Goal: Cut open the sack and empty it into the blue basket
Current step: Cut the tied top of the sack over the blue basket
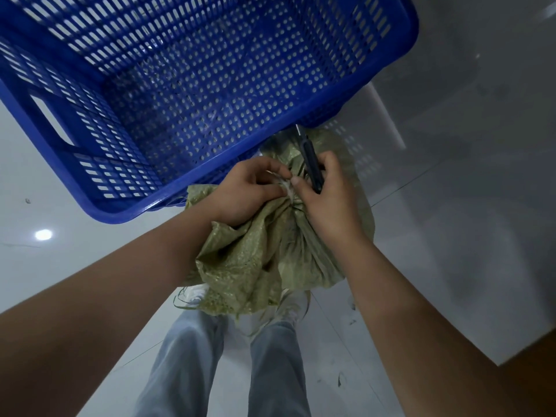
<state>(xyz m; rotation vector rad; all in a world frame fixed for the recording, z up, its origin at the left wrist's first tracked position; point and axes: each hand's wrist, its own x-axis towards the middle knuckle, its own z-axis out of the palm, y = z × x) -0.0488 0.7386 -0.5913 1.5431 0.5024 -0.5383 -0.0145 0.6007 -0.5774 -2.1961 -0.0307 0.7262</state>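
Note:
A green woven sack (252, 260) stands on the floor between my feet, its top gathered and tied with a pale string. My left hand (246, 191) pinches the tied neck of the sack. My right hand (326, 194) presses against the same knot while gripping a dark utility knife (311, 164), whose short blade points up toward the basket. The blue perforated basket (90, 203) sits just beyond the sack, open side up, with only a few thin threads showing inside.
Glossy light floor tiles (451, 236) surround the sack and basket. My legs in pale jeans (270, 371) and white shoes stand behind the sack. Small bits of debris lie on the floor at lower right.

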